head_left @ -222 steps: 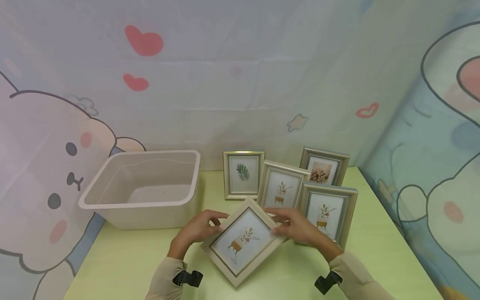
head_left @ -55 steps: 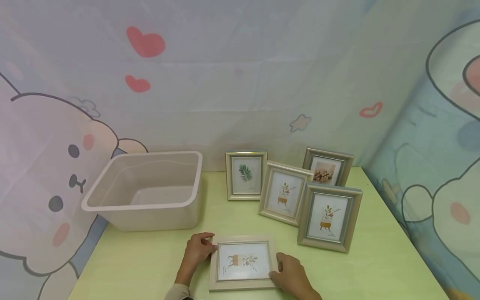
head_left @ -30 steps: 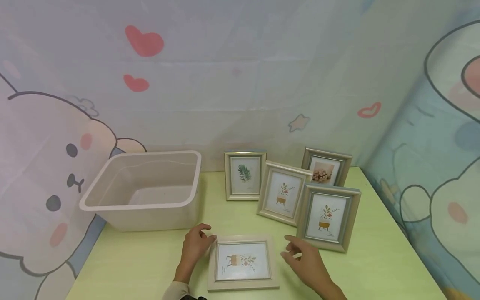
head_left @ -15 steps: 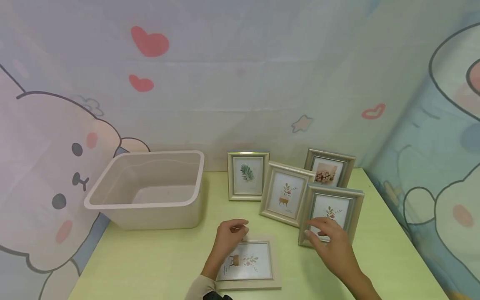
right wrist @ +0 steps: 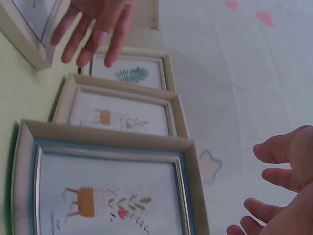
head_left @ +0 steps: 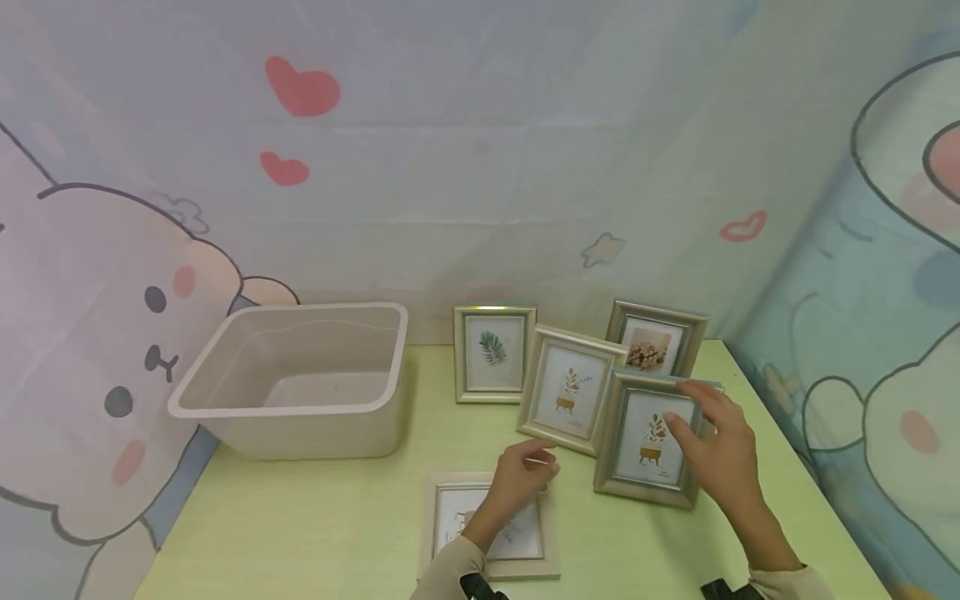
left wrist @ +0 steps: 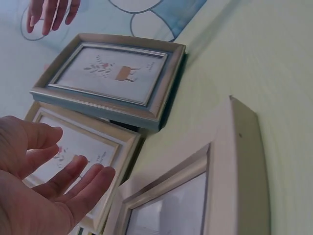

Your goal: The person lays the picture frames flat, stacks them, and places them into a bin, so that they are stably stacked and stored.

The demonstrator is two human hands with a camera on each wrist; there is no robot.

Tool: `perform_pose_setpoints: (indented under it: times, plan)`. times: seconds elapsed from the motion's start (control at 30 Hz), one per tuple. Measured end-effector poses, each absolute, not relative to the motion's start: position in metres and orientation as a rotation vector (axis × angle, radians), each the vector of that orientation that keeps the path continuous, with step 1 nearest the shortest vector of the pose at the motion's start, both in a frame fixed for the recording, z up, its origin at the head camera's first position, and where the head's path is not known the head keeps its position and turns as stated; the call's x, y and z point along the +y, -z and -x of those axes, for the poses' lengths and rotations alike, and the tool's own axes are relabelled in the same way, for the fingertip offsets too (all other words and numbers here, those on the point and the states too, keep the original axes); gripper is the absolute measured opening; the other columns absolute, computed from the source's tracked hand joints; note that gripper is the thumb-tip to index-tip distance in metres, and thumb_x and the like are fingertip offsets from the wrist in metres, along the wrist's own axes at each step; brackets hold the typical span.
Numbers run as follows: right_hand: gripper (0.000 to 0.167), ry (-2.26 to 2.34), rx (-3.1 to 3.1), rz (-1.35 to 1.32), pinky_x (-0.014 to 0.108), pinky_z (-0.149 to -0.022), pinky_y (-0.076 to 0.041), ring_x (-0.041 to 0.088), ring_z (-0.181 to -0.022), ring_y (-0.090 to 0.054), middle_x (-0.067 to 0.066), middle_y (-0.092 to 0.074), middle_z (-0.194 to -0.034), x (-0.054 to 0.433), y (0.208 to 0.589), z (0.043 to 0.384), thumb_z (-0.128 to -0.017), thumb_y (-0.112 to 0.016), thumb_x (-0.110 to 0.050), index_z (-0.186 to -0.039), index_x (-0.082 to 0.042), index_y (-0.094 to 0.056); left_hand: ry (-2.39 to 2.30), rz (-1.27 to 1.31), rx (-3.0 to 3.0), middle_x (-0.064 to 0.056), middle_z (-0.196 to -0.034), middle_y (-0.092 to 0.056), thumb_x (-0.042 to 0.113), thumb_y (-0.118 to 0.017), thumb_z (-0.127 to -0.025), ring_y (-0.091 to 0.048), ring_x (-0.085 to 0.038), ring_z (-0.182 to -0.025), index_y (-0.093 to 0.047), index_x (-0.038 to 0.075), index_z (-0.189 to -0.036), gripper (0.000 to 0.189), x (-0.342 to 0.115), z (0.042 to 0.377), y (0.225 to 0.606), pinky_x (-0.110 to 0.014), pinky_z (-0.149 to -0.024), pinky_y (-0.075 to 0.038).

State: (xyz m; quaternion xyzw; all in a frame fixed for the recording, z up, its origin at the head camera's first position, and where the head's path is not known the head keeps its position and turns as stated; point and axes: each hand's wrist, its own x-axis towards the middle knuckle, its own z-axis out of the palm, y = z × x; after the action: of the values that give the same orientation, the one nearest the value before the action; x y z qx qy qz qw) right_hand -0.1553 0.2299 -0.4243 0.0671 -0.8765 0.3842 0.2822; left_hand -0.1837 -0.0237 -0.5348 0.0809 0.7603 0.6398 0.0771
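Observation:
My right hand (head_left: 720, 446) is raised beside the upper right part of the front right picture frame (head_left: 645, 454), which stands tilted back and has a blue-grey inner border. In the right wrist view, that hand's loosely bent fingers (right wrist: 266, 210) hold nothing and show a gap to the frame. My left hand (head_left: 517, 479) hovers over a cream picture frame (head_left: 525, 570) lying face up on the table, partly hiding its plant picture. Its relaxed fingers (left wrist: 90, 188) are bare and overlap the middle standing picture frame (left wrist: 120, 137) in the left wrist view.
A picture frame with a green leaf (head_left: 492, 350) stands at the back, and one with a pink flower photo (head_left: 648, 343) at the back right. A beige plastic tub (head_left: 285, 433) sits at the left of the pale green table (head_left: 315, 525). A printed cloth (head_left: 480, 183) hangs behind.
The cream frame went from being held tilted in both hands to lying flat, and was let go. Both hands then moved right, the right one up to the front right frame.

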Motion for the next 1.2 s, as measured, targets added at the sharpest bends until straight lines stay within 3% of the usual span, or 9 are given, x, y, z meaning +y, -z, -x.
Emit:
perform_pose_setpoints:
  times: [0.07, 0.17, 0.23, 0.4, 0.67, 0.9, 1.07, 1.2]
  plan:
    - [0.045, -1.047, -2.358, -0.144, 0.052, -0.094, -0.044, 0.051, -0.129, -0.046, 0.029, -0.055, -0.137, 0.237, 0.422, 0.158, -0.086, -0.073, -0.002, -0.129, 0.003, -0.062, -1.918, -0.237, 2.278, -0.022, -0.111, -0.069, 0.004, -0.069, -0.09, -0.071, -0.029, -0.095, -0.066, 0.002, -0.127, 0.038, -0.019, 0.185, 0.537, -0.029, -0.069, -0.059]
    - [0.047, -1.052, -2.371, -0.117, 0.07, -0.097, -0.037, 0.056, -0.131, -0.042, 0.033, -0.051, -0.14, 0.249, 0.419, 0.164, -0.085, -0.074, -0.003, -0.13, 0.004, -0.06, -1.934, -0.261, 2.27, -0.027, -0.115, -0.067, 0.002, -0.068, -0.09, -0.071, -0.034, -0.098, -0.064, 0.0, -0.129, 0.04, -0.01, 0.188, 0.541, -0.029, -0.068, -0.06]
    - [0.049, -1.034, -2.393, -0.105, 0.073, -0.099, -0.033, 0.058, -0.131, -0.041, 0.035, -0.049, -0.141, 0.256, 0.419, 0.167, -0.085, -0.074, -0.004, -0.13, 0.004, -0.06, -1.939, -0.296, 2.269, -0.029, -0.117, -0.067, 0.001, -0.067, -0.09, -0.071, -0.037, -0.098, -0.063, -0.001, -0.13, 0.04, -0.003, 0.192, 0.544, -0.029, -0.067, -0.06]
    - [0.05, -0.976, -2.469, -0.118, 0.074, -0.097, -0.033, 0.061, -0.13, -0.039, 0.038, -0.044, -0.143, 0.268, 0.425, 0.176, -0.085, -0.074, -0.005, -0.132, 0.004, -0.058, -1.906, -0.378, 2.283, -0.028, -0.12, -0.067, 0.001, -0.064, -0.093, -0.072, -0.037, -0.099, -0.064, 0.0, -0.13, 0.037, 0.014, 0.198, 0.553, -0.027, -0.065, -0.06]
    - [0.054, -0.948, -2.656, -0.237, 0.07, -0.09, -0.044, 0.061, -0.13, -0.039, 0.04, -0.036, -0.148, 0.285, 0.431, 0.19, -0.092, -0.069, -0.01, -0.14, 0.007, -0.049, -1.896, -0.449, 2.272, -0.029, -0.122, -0.066, -0.003, -0.062, -0.092, -0.071, -0.041, -0.098, -0.063, 0.001, -0.132, 0.04, 0.029, 0.201, 0.56, -0.028, -0.063, -0.058]
    - [0.048, -0.984, -2.751, -0.327, 0.07, -0.098, -0.036, 0.059, -0.133, -0.037, 0.038, -0.041, -0.146, 0.299, 0.428, 0.203, -0.096, -0.066, -0.012, -0.138, 0.006, -0.051, -1.962, -0.418, 2.062, -0.029, -0.129, -0.062, -0.002, -0.054, -0.098, -0.063, -0.046, -0.115, -0.058, -0.001, -0.136, 0.038, 0.033, 0.204, 0.562, -0.049, -0.072, -0.061]
    - [0.046, -1.027, -2.81, -0.382, 0.067, -0.094, -0.042, 0.056, -0.13, -0.041, 0.034, -0.045, -0.144, 0.309, 0.429, 0.21, -0.097, -0.063, -0.01, -0.139, 0.005, -0.052, -1.962, -0.368, 2.009, -0.029, -0.131, -0.06, -0.003, -0.052, -0.099, -0.06, -0.045, -0.12, -0.056, 0.002, -0.14, 0.041, 0.037, 0.207, 0.566, -0.048, -0.075, -0.061]
    - [0.047, -0.951, -2.843, -0.44, 0.061, -0.089, -0.047, 0.054, -0.123, -0.05, 0.034, -0.051, -0.139, 0.315, 0.428, 0.216, -0.095, -0.066, -0.008, -0.138, 0.005, -0.054, -1.962, -0.341, 2.036, -0.027, -0.128, -0.063, -0.008, -0.053, -0.095, -0.063, -0.039, -0.114, -0.057, 0.007, -0.141, 0.048, 0.041, 0.209, 0.568, -0.046, -0.071, -0.061]
